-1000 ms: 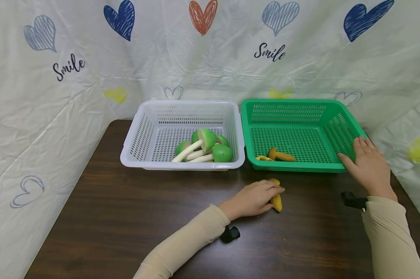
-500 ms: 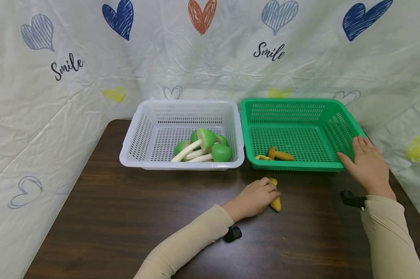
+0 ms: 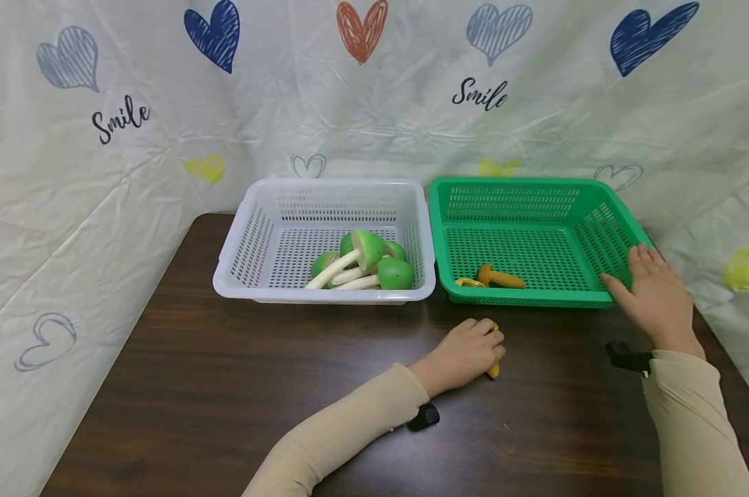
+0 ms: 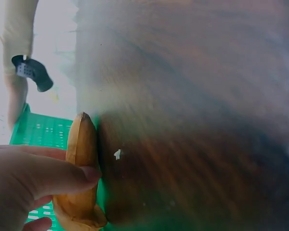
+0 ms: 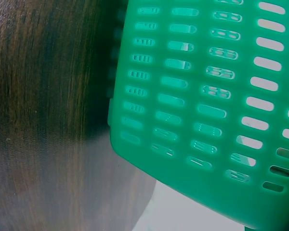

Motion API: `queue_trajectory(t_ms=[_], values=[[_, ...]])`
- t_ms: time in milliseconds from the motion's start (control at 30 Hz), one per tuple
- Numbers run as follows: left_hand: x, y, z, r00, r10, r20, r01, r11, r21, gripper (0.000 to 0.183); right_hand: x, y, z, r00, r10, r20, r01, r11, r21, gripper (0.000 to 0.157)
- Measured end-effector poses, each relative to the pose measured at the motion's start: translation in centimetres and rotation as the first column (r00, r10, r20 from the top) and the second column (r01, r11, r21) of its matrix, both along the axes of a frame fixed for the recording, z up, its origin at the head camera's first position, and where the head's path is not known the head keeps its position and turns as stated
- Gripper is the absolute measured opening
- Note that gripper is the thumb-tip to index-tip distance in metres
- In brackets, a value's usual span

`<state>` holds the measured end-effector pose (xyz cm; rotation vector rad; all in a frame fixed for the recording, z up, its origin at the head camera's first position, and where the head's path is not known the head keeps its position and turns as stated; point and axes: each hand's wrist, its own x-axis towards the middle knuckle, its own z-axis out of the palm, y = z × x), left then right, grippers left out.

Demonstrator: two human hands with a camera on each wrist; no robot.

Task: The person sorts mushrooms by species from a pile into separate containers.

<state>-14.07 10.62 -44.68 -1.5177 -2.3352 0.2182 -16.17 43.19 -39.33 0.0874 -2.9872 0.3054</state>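
Note:
My left hand (image 3: 461, 355) pinches a yellow-brown mushroom (image 4: 81, 144) just in front of the green basket (image 3: 536, 297). In the left wrist view the thumb crosses its stem, with fingers behind it; the stem tapers to a dark tip and the cap flares at the lower end. From the head view the hand hides most of it. My right hand (image 3: 660, 300) rests on the green basket's right rim, fingers straight and thumb over the inner side. An orange-brown mushroom (image 3: 504, 279) and a yellowish curved piece (image 3: 469, 282) lie at that basket's front left.
A white basket (image 3: 324, 296) stands beside the green one on the left, with several green-capped, white-stemmed mushrooms (image 3: 396, 273) heaped at its front right. Both baskets sit at the back of the dark wooden table (image 3: 225, 386), before a heart-printed cloth (image 3: 362, 103).
My left hand has slid slightly right over the yellow-brown mushroom and its fingers have closed round it, covering more of it. My right hand keeps its place on the rim.

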Motion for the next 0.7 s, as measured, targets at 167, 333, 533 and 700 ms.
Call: queue_trajectory(t_ms=[167,333,533,700], values=[[0.27,-0.24,-0.06,1.000,-0.024,-0.012,0.024,0.999,-0.029,0.020,-0.06,-0.07,0.06,1.000,0.001,-0.004,-0.001,1.000,0.005,0.079],[0.54,-0.38,-0.33,0.997,-0.056,0.051,0.058,0.998,-0.038,0.024,-0.11,-0.07,0.09,1.000,-0.002,0.004,0.002,1.000,0.017,0.080],[0.62,-0.71,-0.70,0.970,-0.034,0.239,0.043,0.998,-0.034,0.030,-0.02,-0.20,0.16,1.000,0.004,0.002,-0.004,1.000,0.026,0.079],[0.67,-0.97,-0.61,0.947,-0.001,0.321,0.014,0.999,-0.038,0.027,0.02,-0.20,0.15,1.000,0.003,0.007,-0.003,1.000,0.024,0.079]])
